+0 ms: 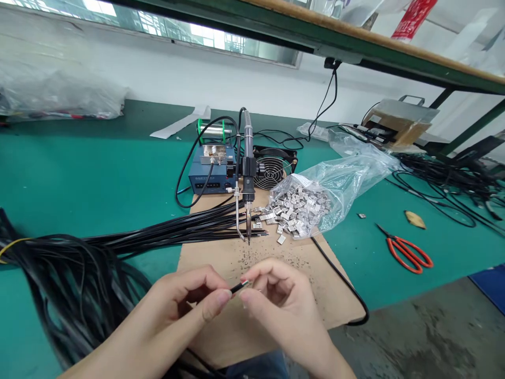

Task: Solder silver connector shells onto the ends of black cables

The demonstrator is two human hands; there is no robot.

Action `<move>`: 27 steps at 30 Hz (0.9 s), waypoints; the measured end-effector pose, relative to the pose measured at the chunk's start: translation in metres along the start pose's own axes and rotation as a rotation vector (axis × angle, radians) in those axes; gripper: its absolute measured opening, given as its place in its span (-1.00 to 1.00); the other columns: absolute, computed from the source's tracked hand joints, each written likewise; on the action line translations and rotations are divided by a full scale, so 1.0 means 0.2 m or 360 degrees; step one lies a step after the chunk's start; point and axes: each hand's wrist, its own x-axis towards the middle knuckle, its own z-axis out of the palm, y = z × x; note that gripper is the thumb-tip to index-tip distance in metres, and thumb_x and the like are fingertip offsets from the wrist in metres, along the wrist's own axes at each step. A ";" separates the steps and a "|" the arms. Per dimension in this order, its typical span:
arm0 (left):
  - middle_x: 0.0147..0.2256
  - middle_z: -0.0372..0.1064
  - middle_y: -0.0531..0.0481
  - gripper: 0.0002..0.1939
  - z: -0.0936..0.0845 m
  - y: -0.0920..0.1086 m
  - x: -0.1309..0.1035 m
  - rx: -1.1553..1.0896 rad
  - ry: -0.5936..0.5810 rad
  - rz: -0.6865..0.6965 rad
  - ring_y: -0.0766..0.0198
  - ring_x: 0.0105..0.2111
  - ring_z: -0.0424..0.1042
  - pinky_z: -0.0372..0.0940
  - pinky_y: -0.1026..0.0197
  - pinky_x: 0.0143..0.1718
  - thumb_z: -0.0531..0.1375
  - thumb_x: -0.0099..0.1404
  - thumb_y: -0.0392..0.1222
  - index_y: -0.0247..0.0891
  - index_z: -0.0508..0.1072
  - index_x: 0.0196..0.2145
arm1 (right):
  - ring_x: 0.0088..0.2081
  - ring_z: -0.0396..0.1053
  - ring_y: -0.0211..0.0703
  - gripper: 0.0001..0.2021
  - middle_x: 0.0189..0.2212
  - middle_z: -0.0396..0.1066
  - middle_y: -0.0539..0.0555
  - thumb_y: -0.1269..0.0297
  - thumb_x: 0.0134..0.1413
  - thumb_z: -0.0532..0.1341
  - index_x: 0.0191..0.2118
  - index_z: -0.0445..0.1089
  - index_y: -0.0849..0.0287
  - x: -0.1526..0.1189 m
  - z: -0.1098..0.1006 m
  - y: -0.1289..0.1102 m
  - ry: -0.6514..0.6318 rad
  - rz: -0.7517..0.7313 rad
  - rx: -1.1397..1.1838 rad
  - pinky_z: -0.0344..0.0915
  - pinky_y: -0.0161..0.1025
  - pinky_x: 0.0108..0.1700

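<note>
My left hand [197, 300] pinches a black cable [238, 288] close to its stripped end, between thumb and forefinger. The thumb and forefinger of my right hand [276, 295] close in at the cable's tip, where a bit of red and pale bare wire shows; the fingertips partly hide it. Both hands are over a cardboard sheet [213, 263] strewn with small solder bits. Just beyond them, a soldering iron [248, 184] hangs tip-down in a stand, with a thin bent tube beside it. Several black cables [158, 231] lie with their ends near the iron's tip.
A clear bag [343, 179] spills small metal connectors [300, 208] onto the cardboard. Behind are a blue soldering station [209, 176], a solder spool [215, 131] and a fan [270, 171]. Red-handled scissors [408, 252] lie right; a cable bundle [90, 284] lies left. A shelf [374, 39] overhangs.
</note>
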 end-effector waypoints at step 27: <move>-0.61 0.19 0.14 -0.69 0.00 0.02 -0.02 0.0041 0.0046 -0.0117 0.32 -0.56 0.14 0.04 0.33 -0.54 0.28 0.15 0.03 -0.19 0.40 -0.60 | -0.62 0.13 -0.34 -0.85 -0.66 0.25 -0.10 0.24 -0.07 0.36 -0.43 0.42 0.17 0.02 -0.03 0.05 -0.0120 0.0006 0.0055 0.05 -0.37 -0.56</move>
